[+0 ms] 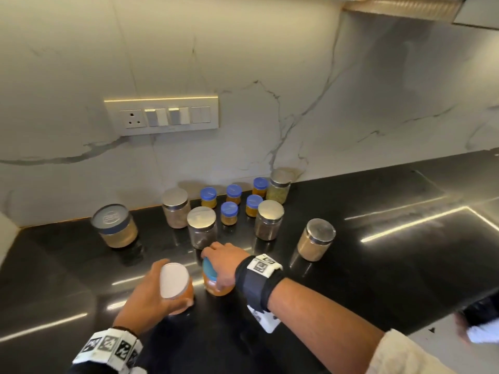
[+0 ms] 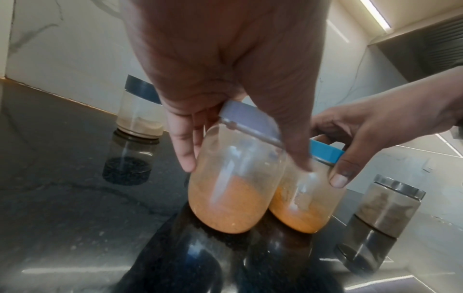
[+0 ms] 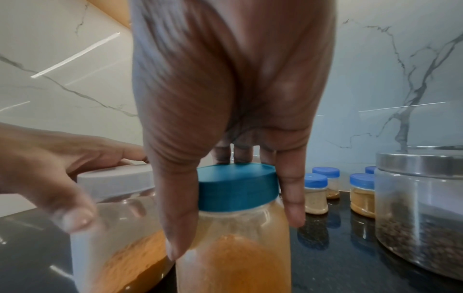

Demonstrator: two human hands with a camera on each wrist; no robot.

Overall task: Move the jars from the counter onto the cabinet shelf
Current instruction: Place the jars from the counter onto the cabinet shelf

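Observation:
On the black counter (image 1: 378, 252) my left hand (image 1: 151, 292) grips a white-lidded jar (image 1: 175, 284) of orange powder, tilted, its base low over the counter in the left wrist view (image 2: 225, 198). Right beside it, my right hand (image 1: 224, 263) wraps from above around a teal-lidded jar (image 1: 216, 282) of orange powder (image 3: 238, 247), thumb and fingers down its sides. That jar stands on the counter. The cabinet shelf is not in view.
Behind my hands stand several steel-lidded jars (image 1: 202, 228) and several small blue-lidded jars (image 1: 229, 211) near the marble wall. A wide blue-banded jar (image 1: 116, 225) sits far left, another steel-lidded jar (image 1: 316, 238) to the right. A switch panel (image 1: 162, 114) is on the wall.

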